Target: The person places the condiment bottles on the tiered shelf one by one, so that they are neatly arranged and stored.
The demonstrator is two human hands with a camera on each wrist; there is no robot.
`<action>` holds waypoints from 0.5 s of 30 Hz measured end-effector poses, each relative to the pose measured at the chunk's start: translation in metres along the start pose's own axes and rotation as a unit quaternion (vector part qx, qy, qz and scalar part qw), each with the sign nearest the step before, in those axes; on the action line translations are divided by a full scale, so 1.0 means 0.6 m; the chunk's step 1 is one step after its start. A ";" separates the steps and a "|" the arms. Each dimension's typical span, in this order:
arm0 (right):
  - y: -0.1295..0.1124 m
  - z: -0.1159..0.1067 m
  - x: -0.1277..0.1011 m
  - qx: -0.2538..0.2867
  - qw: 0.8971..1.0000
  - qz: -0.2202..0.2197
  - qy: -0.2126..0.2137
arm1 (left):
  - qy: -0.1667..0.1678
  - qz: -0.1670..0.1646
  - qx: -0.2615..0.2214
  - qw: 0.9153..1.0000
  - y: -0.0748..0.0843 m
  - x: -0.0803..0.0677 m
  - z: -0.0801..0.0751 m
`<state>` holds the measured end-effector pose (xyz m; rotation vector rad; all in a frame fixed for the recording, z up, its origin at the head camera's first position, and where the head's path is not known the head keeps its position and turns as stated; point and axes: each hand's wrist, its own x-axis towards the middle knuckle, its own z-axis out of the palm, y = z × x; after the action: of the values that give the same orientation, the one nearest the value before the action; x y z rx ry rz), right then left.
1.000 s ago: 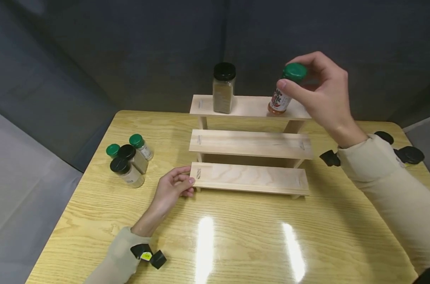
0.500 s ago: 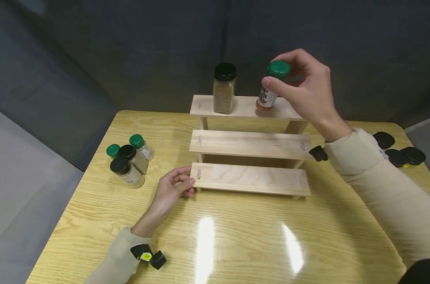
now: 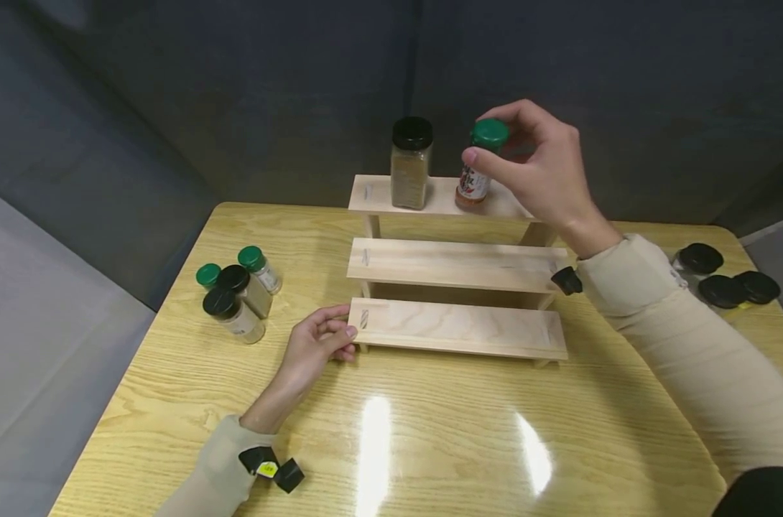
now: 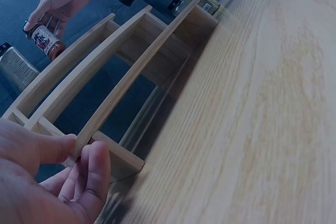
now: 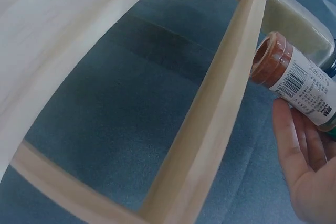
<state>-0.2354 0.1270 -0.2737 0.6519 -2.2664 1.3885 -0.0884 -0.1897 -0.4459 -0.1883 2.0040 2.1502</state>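
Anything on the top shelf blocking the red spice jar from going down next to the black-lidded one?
Nothing visible. The right hand holds the green-capped red spice jar over bare wood on the top shelf of the wooden three-tier rack; the black-lidded square glass jar stands apart, to its left.

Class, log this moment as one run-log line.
right hand: grips green-capped spice jar by cap, at top shelf | left hand: holds bottom shelf end | neighbour: black-capped jar
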 end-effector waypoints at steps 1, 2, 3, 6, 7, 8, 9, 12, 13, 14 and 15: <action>0.000 0.001 -0.001 -0.002 1.000 0.002 -0.002 | 0.001 -0.001 0.001 1.000 0.000 0.000 0.000; 0.000 0.001 -0.001 -0.004 1.000 0.004 -0.004 | 0.002 -0.001 0.001 1.000 0.000 0.000 0.001; 0.000 0.002 -0.002 -0.007 1.000 0.006 -0.006 | 0.003 -0.002 0.001 1.000 0.000 0.000 0.001; 0.002 0.002 -0.005 -0.016 1.000 0.009 -0.013 | 0.004 -0.002 0.000 1.000 0.001 -0.001 0.002; 0.002 0.003 -0.006 -0.018 1.000 0.010 -0.014 | 0.004 -0.002 -0.001 1.000 0.001 -0.001 0.002; 0.002 0.003 -0.006 -0.019 1.000 0.010 -0.015 | 0.003 -0.002 -0.002 1.000 0.001 -0.001 0.002; 0.003 0.003 -0.007 -0.019 1.000 0.010 -0.016 | 0.002 -0.001 -0.003 1.000 0.001 -0.001 0.002; 0.005 0.004 -0.007 -0.019 1.000 0.008 -0.017 | 0.001 0.001 -0.006 1.000 0.001 -0.002 0.002; 0.005 0.004 -0.007 -0.019 1.000 0.007 -0.016 | 0.001 0.001 -0.007 1.000 0.001 -0.002 0.002; 0.005 0.004 -0.007 -0.018 1.000 0.007 -0.016 | 0.001 0.001 -0.007 1.000 0.001 -0.002 0.002; 0.005 0.005 -0.007 -0.017 1.000 0.008 -0.017 | 0.001 0.002 -0.006 1.000 0.001 -0.002 0.002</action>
<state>-0.2340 0.1264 -0.2794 0.6521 -2.3210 1.3516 -0.0872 -0.1887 -0.4447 -0.1894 1.9933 2.1663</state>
